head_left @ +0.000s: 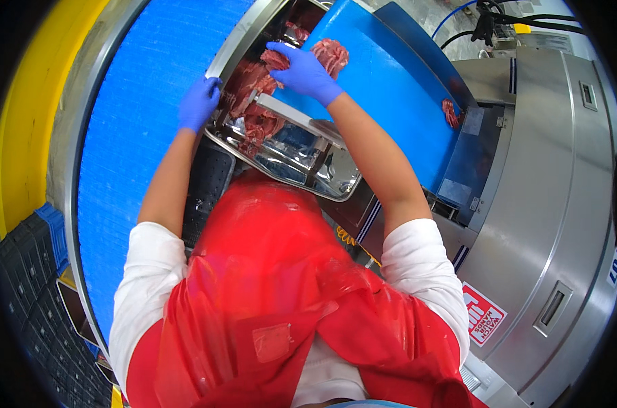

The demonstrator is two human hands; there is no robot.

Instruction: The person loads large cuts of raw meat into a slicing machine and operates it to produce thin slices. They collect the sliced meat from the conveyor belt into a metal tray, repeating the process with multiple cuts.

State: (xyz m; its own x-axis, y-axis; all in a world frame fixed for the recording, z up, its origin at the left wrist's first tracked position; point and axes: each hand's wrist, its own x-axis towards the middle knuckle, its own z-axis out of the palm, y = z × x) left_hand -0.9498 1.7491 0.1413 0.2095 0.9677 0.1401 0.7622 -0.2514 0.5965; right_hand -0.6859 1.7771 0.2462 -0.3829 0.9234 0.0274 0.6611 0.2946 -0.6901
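Observation:
A metal tray (pixel 335 183) in front of me holds loose slices of raw red meat (pixel 257 129). My right hand (pixel 304 70), in a blue-purple glove, reaches over the tray with thumb and fingers around a clump of sliced meat (pixel 274 60). Just beyond its knuckles, another pile of meat slices (pixel 331 57) lies at the edge of a blue machine belt (pixel 397 88). My left hand (pixel 199 104), gloved the same way, has its fingers curled over the tray's left rim. A metal bar (pixel 291 112) crosses above the tray, partly behind my right forearm.
A wide blue conveyor (pixel 145 88) runs along my left. One small meat piece (pixel 450 113) lies at the belt's far right end, by a stainless steel machine (pixel 546 204). Dark stacked crates (pixel 36 299) stand at lower left; a black perforated crate (pixel 210 180) sits beneath the tray.

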